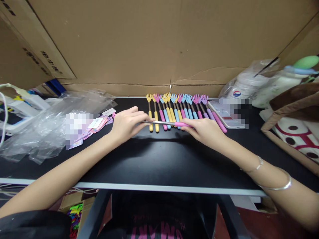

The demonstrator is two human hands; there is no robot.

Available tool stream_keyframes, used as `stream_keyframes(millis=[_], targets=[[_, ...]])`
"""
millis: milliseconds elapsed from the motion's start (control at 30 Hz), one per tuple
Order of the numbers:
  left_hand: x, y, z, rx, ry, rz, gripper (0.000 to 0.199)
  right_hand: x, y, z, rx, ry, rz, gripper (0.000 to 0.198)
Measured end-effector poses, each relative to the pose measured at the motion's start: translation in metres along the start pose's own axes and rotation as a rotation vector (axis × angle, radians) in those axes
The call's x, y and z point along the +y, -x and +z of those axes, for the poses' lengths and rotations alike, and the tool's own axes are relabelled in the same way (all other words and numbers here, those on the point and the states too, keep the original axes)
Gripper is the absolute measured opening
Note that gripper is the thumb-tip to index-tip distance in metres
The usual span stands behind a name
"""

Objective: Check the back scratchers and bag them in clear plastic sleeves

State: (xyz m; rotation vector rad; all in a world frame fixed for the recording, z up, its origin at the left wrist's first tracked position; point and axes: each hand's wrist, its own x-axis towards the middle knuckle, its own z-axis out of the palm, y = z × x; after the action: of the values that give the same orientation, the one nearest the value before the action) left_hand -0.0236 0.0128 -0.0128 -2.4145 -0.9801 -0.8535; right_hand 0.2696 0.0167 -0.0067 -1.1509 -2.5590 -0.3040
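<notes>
Held level across the middle of the desk is a pink-handled back scratcher (163,123) with a silver rod. My left hand (128,124) is closed around its rod end, and a bit of pink shows by the knuckles. The pink grip is pinched in my right hand (201,131). Just beyond lies a row of back scratchers (171,113) in yellow, pink, blue and purple, their claw heads pointing to the back. Part of that row is hidden behind my hands and the held rod.
Clear plastic bags (50,122) and small printed cards (98,123) lie on the left. To the right are a phone (223,114), a bagged white cup (249,84), a pale bottle (286,81) and a brown fabric bag (286,109). Cardboard (159,43) walls the back.
</notes>
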Motion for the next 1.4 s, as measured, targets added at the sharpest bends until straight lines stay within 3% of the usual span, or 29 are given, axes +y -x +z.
stream_keyframes(millis=[300, 600, 833, 1000, 1400], targets=[[0.002, -0.001, -0.003, -0.157, 0.131, -0.162, 0.039, -0.003, 0.000, -0.004, 0.230, 0.104, -0.077, 0.038], [0.003, 0.002, 0.001, -0.339, 0.167, -0.089, 0.045, -0.002, 0.002, 0.001, 0.226, 0.147, -0.143, 0.024], [0.013, -0.001, 0.001, -0.249, -0.097, -0.068, 0.041, -0.012, 0.001, -0.003, 0.174, 0.244, -0.046, 0.037], [0.014, -0.003, 0.003, -0.173, -0.102, -0.062, 0.036, -0.016, 0.001, 0.000, 0.087, 0.195, 0.032, 0.040], [0.012, -0.001, 0.003, -0.084, -0.198, 0.049, 0.031, -0.016, 0.002, -0.003, 0.105, 0.162, -0.019, 0.043]])
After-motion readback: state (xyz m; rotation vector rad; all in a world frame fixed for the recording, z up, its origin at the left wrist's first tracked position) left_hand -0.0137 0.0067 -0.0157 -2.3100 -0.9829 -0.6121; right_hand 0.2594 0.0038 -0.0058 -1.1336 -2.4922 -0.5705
